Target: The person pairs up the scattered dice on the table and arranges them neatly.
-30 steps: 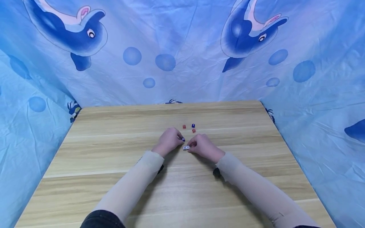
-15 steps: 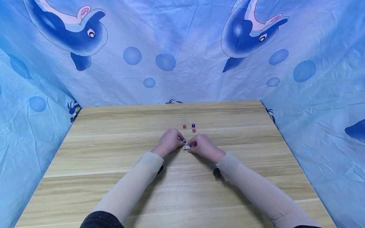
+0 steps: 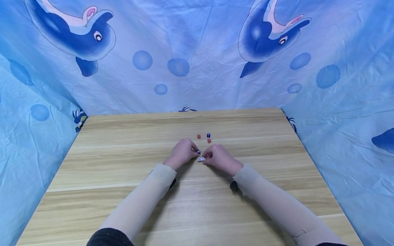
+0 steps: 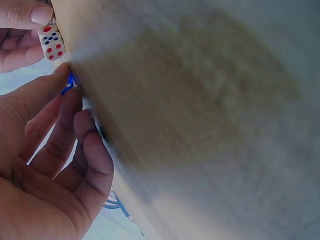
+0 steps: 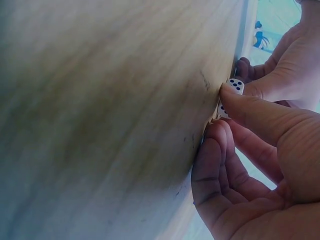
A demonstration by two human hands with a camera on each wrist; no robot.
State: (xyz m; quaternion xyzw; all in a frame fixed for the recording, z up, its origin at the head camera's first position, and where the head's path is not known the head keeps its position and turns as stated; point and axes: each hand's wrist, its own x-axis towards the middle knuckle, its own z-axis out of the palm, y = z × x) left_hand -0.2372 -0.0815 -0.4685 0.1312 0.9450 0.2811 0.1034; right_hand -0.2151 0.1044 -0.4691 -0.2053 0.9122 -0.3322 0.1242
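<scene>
My left hand (image 3: 182, 152) pinches a small blue die (image 3: 198, 152) with white pips between thumb and fingertips. In the left wrist view the fingers mostly cover this blue die (image 4: 68, 85). Two white dice (image 3: 201, 159) sit side by side on the table, just nearer to me than the blue one. My right hand (image 3: 220, 159) pinches the right-hand white die (image 5: 223, 111) at its side. The other white die (image 5: 236, 85) shows dark pips in the right wrist view. Red and blue pips mark a white die (image 4: 52, 44) in the left wrist view.
Beyond the hands lie a red die (image 3: 198, 136), a second red die (image 3: 209, 140) and another blue die (image 3: 208, 135). The wooden table (image 3: 129, 136) ends at a blue curtain (image 3: 209, 92) printed with dolphins, which also hangs at both sides.
My left hand has shifted slightly right and toward me with the blue die, closer to the white dice. The right hand and the white dice have stayed in place.
</scene>
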